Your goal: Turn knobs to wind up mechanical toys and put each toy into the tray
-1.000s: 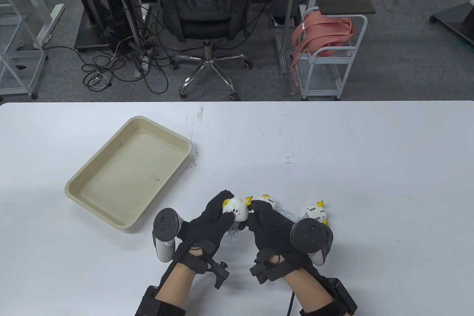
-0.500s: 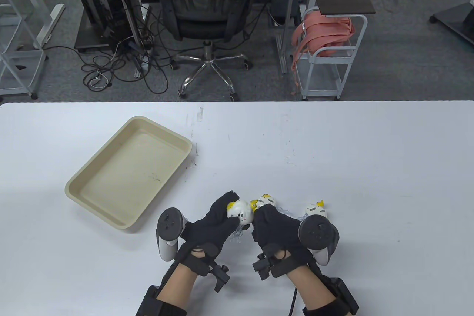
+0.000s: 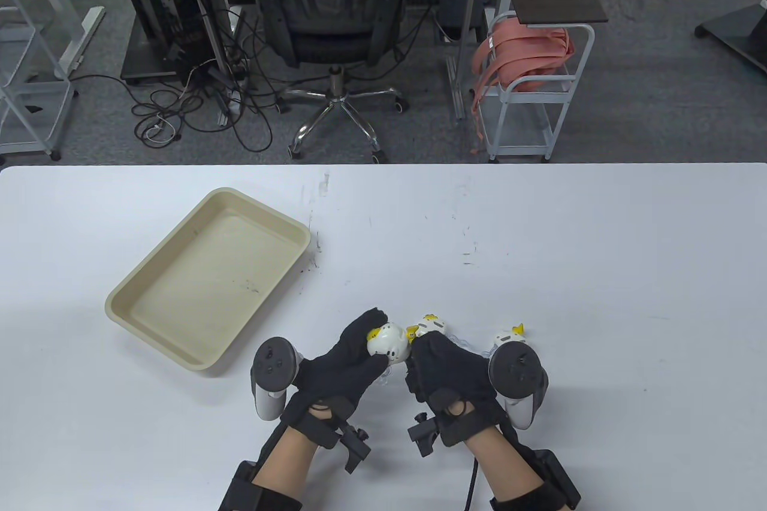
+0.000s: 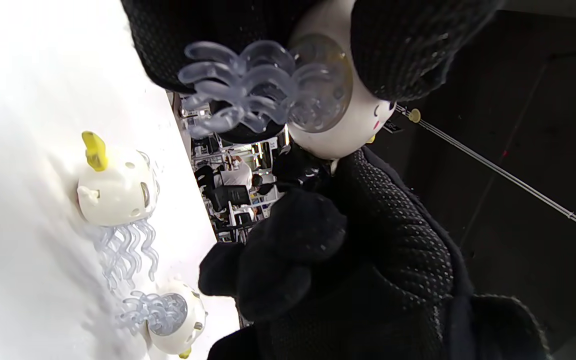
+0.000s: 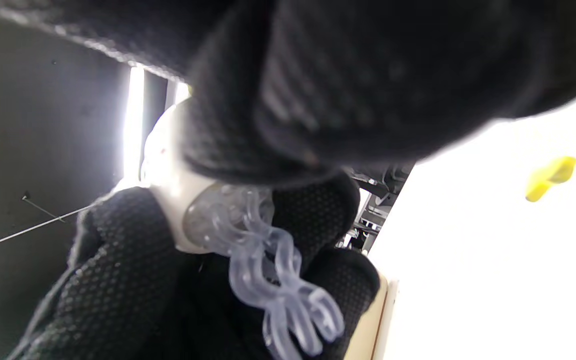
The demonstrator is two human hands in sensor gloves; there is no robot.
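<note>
I cradle the white jellyfish toy (image 3: 387,343) above the surface in my left hand (image 3: 344,362), fingers curled round it, while my right hand (image 3: 446,368) pinches at its side knob — winding, I judge — next it goes into the empty tray (image 3: 123,301) at left.

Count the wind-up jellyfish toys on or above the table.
3. One jellyfish toy is held up between the left hand and right hand; two lie on the table: one beyond the right hand, one beside its tracker.
</note>
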